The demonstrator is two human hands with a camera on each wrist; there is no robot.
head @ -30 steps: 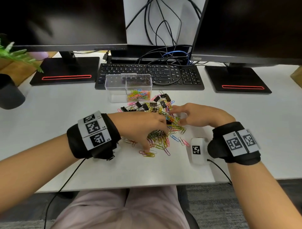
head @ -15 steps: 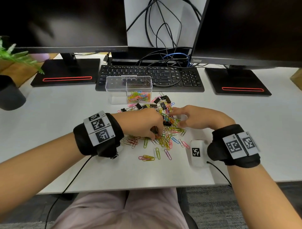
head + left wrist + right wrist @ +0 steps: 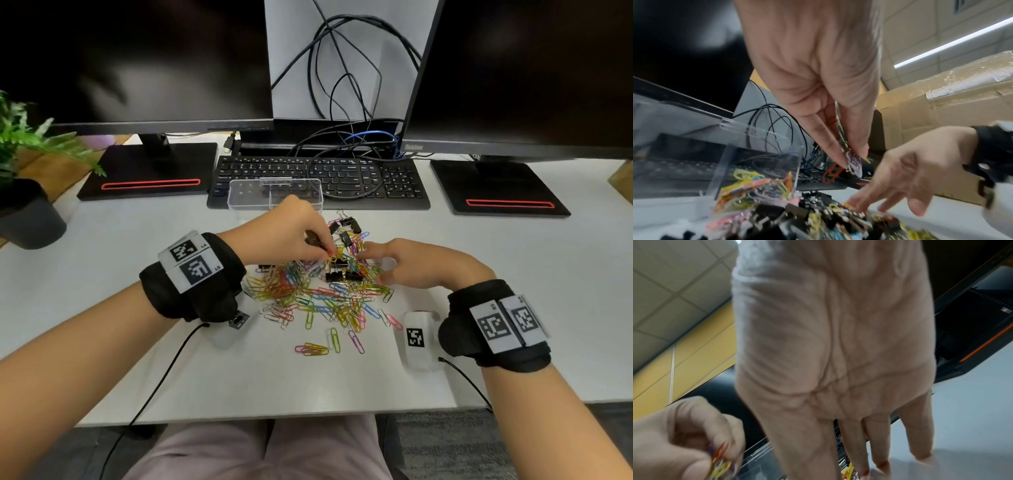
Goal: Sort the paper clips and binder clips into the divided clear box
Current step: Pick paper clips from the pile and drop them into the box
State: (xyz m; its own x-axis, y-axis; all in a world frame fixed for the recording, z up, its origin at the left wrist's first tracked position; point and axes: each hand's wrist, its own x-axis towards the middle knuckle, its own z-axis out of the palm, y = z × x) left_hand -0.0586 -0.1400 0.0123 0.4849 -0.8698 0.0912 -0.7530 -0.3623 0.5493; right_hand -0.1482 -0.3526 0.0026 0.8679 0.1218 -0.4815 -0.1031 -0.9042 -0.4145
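A heap of coloured paper clips (image 3: 322, 301) mixed with black binder clips (image 3: 337, 270) lies on the white desk. Behind it stands the divided clear box (image 3: 250, 197), its right compartment holding paper clips (image 3: 756, 183). My left hand (image 3: 322, 248) is raised above the heap in front of the box and pinches a small bunch of paper clips (image 3: 846, 152) between thumb and fingers. My right hand (image 3: 380, 267) rests on the right side of the heap with fingers spread and straight, holding nothing.
A black keyboard (image 3: 342, 178) lies right behind the box, with two monitors on black bases and loose cables beyond. A potted plant (image 3: 20, 192) stands far left. A white tagged device (image 3: 416, 337) lies by my right wrist. More binder clips (image 3: 347, 226) sit near the box.
My left hand has left the near side of the heap, gathered paper clips and risen toward the box. My right hand has stayed on the heap's right side, fingers spreading.
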